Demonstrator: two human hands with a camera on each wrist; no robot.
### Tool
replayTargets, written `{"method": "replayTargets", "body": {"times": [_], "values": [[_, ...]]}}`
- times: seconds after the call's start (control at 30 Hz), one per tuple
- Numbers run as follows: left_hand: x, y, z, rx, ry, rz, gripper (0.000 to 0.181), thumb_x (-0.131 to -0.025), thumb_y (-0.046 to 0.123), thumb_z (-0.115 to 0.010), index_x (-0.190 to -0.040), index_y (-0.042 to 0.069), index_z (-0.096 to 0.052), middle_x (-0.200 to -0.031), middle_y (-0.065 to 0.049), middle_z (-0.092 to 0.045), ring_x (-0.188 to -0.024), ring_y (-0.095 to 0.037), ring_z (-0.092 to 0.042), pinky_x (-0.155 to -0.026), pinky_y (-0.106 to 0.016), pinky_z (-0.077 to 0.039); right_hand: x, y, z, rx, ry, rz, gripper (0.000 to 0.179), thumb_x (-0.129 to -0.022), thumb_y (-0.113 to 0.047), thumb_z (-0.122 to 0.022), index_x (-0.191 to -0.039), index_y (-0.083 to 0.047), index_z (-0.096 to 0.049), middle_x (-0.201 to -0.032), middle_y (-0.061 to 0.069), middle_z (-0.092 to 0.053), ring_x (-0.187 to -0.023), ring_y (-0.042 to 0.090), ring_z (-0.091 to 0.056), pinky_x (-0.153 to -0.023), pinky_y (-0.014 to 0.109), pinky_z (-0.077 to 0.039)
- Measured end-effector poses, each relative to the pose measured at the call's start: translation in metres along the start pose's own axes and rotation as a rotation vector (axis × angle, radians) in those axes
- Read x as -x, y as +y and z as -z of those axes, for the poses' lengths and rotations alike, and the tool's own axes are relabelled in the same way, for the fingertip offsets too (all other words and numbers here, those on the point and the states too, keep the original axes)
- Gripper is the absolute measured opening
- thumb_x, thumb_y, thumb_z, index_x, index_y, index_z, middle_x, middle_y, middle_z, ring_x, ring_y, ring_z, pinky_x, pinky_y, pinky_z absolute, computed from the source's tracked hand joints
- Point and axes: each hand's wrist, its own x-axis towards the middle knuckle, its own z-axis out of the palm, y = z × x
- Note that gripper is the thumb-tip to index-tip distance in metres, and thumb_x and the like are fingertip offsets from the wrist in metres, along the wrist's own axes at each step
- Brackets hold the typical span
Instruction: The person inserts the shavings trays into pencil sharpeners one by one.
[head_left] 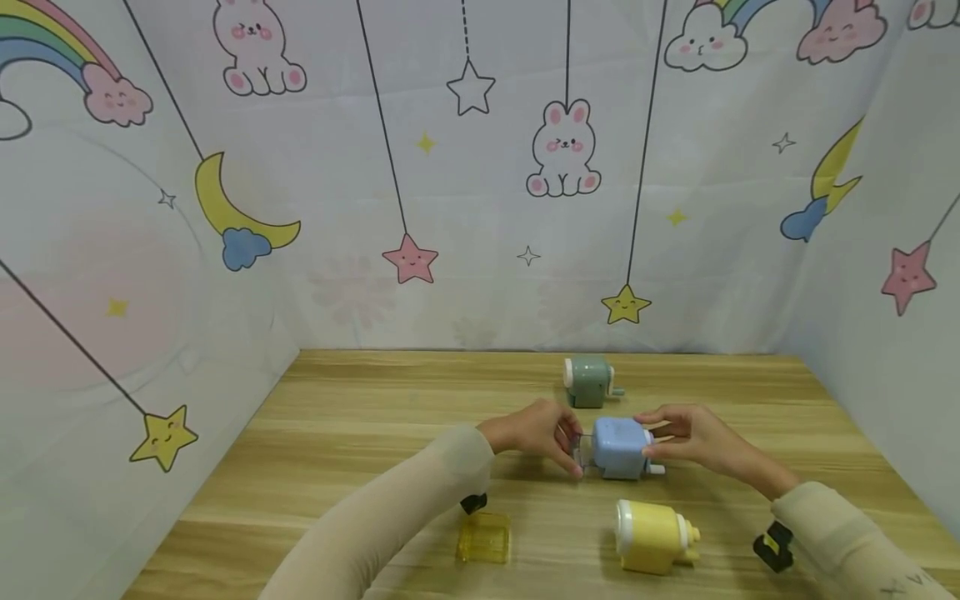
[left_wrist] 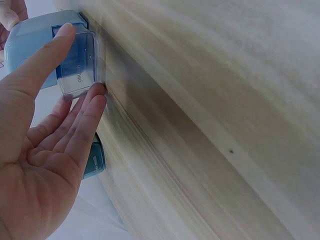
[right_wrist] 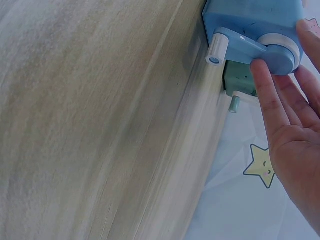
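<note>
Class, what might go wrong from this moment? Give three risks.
1. The clear drawer, jutting from the blue sharpener, might tilt or jam in the left hand's pinch.
2. The right hand grips near the crank, so it might slip or turn it.
3. The yellow drawer lies loose near the left sleeve, which could knock it.

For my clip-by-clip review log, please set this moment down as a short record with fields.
Left grip: pinches the clear drawer sticking out of the blue sharpener
Right grip: holds the blue sharpener at its crank end
Behind it: green sharpener
Nearer the person: yellow sharpener; see-through yellow box to its left
Surface: wood-grain table
</note>
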Motion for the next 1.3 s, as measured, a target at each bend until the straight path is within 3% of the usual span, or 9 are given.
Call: {"method": "replayTargets", "body": {"times": [0.73,1.3], "values": [[-0.004,0.007,-0.002,-0.008,0.004,0.019,0.052,-0.072,0.018,-0.092,-0.113,0.0,-0.066,-0.096,-0.001,-0.07,-0.078,-0.001,-0.065,-0.071,-0.014,-0.054,-0.001,0.002,0.001,-0.022,-0.004,-0.017,0.046,-0.089,-0.004,-0.075,-0.125,0.017,-0.057,-0.129,0.04,-0.053,-0.105,0.003,-0.064,-0.084,0.029,-0.057],[-0.004,0.013,-0.002,-0.028,0.002,-0.002,0.053,-0.072,0.018,-0.093,-0.113,-0.003,-0.066,-0.097,-0.004,-0.07,-0.077,-0.002,-0.065,-0.07,-0.014,-0.054,0.0,0.003,0.0,-0.056,-0.012,0.003,0.042,-0.09,-0.002,-0.074,-0.124,0.017,-0.058,-0.129,0.041,-0.052,-0.105,0.005,-0.065,-0.084,0.029,-0.057]]}}
